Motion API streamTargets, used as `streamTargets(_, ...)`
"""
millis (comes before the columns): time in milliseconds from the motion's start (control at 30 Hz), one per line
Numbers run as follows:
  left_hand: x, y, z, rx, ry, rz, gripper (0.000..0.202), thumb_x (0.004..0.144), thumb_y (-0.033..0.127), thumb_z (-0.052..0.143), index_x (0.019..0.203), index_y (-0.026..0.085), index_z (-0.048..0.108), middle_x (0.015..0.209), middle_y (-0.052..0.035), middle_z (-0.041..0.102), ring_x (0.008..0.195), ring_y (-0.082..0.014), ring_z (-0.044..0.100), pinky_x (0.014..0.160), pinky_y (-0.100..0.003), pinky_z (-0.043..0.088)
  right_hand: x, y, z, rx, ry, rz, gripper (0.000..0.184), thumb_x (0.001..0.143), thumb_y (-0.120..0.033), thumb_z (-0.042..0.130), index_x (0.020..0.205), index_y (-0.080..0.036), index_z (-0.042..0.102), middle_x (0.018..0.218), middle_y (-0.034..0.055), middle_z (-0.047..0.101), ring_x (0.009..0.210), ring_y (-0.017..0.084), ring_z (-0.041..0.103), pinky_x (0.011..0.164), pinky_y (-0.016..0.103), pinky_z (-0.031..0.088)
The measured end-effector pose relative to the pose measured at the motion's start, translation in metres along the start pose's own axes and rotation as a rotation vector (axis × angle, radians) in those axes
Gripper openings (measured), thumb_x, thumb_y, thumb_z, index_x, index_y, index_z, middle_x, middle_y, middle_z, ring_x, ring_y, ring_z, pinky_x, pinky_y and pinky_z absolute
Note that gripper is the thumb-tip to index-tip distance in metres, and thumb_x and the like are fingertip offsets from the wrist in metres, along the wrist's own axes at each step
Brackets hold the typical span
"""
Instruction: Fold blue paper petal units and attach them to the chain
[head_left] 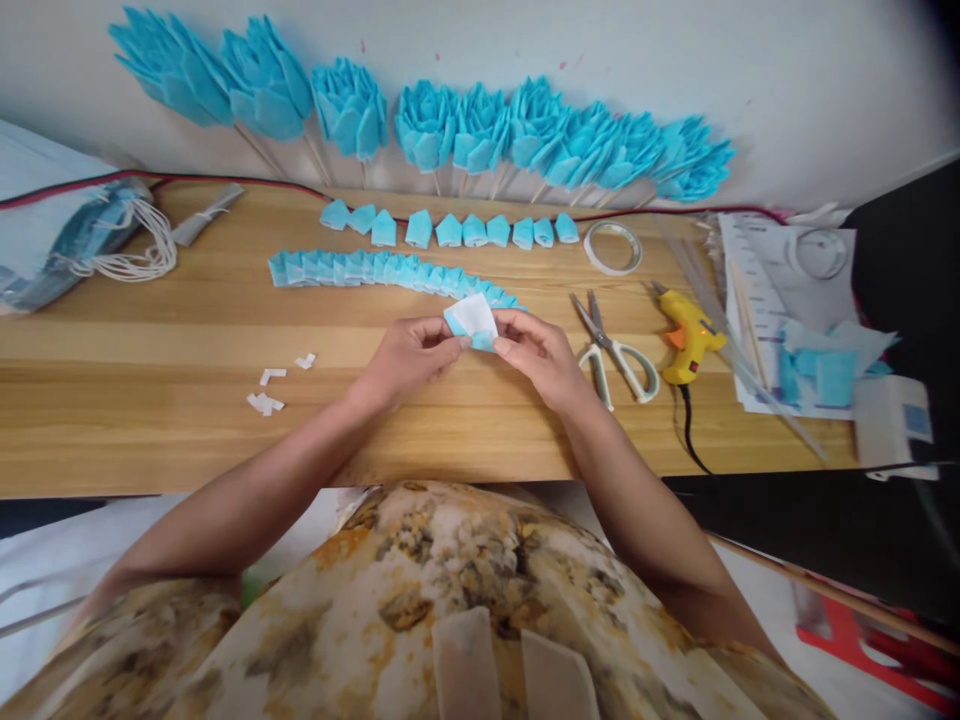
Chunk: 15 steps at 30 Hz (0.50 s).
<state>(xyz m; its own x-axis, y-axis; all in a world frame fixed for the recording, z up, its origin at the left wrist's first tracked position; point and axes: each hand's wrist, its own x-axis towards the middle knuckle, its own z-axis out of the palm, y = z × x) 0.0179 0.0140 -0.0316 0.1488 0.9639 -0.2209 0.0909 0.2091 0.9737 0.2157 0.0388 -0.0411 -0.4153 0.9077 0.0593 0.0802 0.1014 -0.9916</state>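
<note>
Paper piece [472, 318] sits pinched between your left hand [409, 355] and right hand [541, 355], fingertips closed on it, above the tabletop [187, 330].

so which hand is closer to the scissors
Right. The right hand sits just left of the scissors, by their white handles; the left hand is farther off, across the blue paper piece both hands pinch.

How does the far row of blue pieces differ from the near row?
The far row has pieces set apart, each fully visible; the near row has them overlapped like shingles. The far row runs straight; the near row bends at its right end toward the piece pinched by the left hand and right hand. The far row's pieces look bulkier, the near row's flatter. Both are light blue paper on the table.
</note>
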Motion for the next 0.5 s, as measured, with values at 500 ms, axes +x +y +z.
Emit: streamTargets(500, 0.0022, 0.0005, 0.0018, -0.112, 0.018, 0.046, 0.037, 0.073, 0.04, 0.077, 0.1, 0.017, 0.066, 0.059, 0.0052, 0.054, 0.049, -0.0085, 0.045, 0.046, -0.021, 0.035, 0.0007, 0.0004, 0.0042, 0.001, 0.048, 0.062, 0.031, 0.082, -0.045, 0.071, 0.072, -0.021, 0.054, 0.067, -0.0046, 0.046, 0.063, 0.011, 0.04, 0.061, 0.026, 0.035)
